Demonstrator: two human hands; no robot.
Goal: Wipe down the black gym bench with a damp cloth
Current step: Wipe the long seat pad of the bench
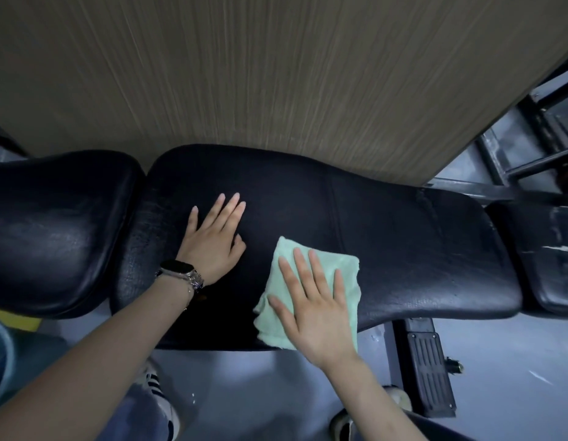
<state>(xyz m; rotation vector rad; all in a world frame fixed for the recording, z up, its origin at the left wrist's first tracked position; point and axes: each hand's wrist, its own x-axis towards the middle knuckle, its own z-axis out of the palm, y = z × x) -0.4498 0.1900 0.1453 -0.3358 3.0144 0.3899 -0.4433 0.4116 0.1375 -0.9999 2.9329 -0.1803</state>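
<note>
My right hand (314,313) presses the green cloth (311,281) flat on the black bench (403,249); my left hand (214,237), watch (180,272) at its wrist, rests flat just beside it.

Dim, cool indoor light, with no lamp in view. The black desk (403,249) swallows most detail; soft grey sheen lies on the pad left of the left hand (212,240) and along the worn edge far right of the right hand (320,313). Around both hands the padding reads almost pure black. The pale green cloth (311,275) under the right hand is the brightest patch, without glare. A faint shadow sits below the left wrist. Wide-angle distortion bows the desk and stretches the forearms near the bottom edge. The corners look soft and smeared.
</note>
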